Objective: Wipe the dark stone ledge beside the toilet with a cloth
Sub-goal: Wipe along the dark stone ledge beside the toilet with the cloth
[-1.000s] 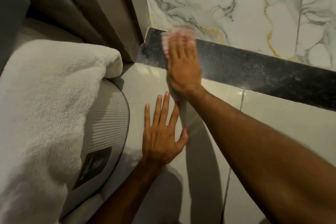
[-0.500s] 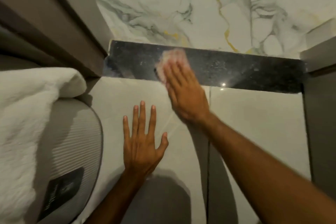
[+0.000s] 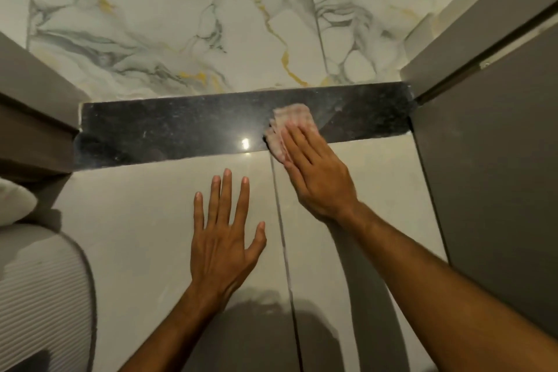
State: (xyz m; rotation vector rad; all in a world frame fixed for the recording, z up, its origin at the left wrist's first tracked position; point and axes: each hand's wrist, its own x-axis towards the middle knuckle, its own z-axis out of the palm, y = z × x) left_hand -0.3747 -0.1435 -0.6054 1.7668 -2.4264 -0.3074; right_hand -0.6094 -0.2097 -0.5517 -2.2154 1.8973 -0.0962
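Observation:
The dark stone ledge [image 3: 169, 130] runs as a glossy black strip across the middle of the head view, between the marble wall and the pale floor tiles. A folded pink cloth [image 3: 288, 124] lies on the ledge right of centre. My right hand [image 3: 317, 178] presses flat on the cloth, its fingers covering the cloth's near half. My left hand [image 3: 225, 235] rests flat on the floor tile below the ledge, fingers spread, holding nothing.
A marble wall [image 3: 181, 24] rises behind the ledge. Grey panels [image 3: 489, 190] stand at the right and a grey frame [image 3: 30, 118] at the left. A ribbed grey lid [image 3: 39, 296] and a white towel [image 3: 12, 202] sit at the lower left.
My right hand has slid the cloth along the ledge from its left end toward the right. The view has shifted right; the towel and lid are now mostly out of frame.

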